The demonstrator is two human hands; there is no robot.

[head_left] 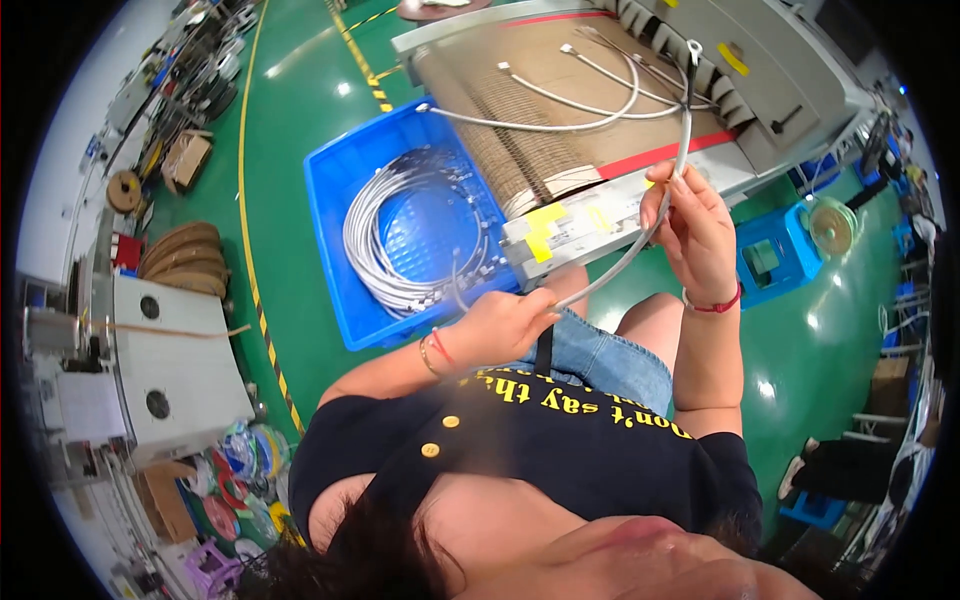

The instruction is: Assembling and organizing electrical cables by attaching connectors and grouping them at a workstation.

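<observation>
A grey-white cable [632,258] runs between my two hands in a shallow curve. My right hand [697,228] pinches it with thumb and fingertips, and above that grip it rises past a dark section to a metal ring-shaped end [694,48]. Lower and to the left, my left hand [503,325] is closed round the cable near my lap. Several white cables [560,127] with small end connectors lie across the brown mesh conveyor belt [450,75] ahead. Coiled white cables [365,225] fill part of the blue bin [325,240] to the left.
The machine's metal front edge [590,215], with yellow tape, is close before my knees. Hanging curtain strips [650,30] line the belt's far right side. A blue stool [785,255] stands at right. Wooden reels [185,260] and a white cabinet [170,350] are at left.
</observation>
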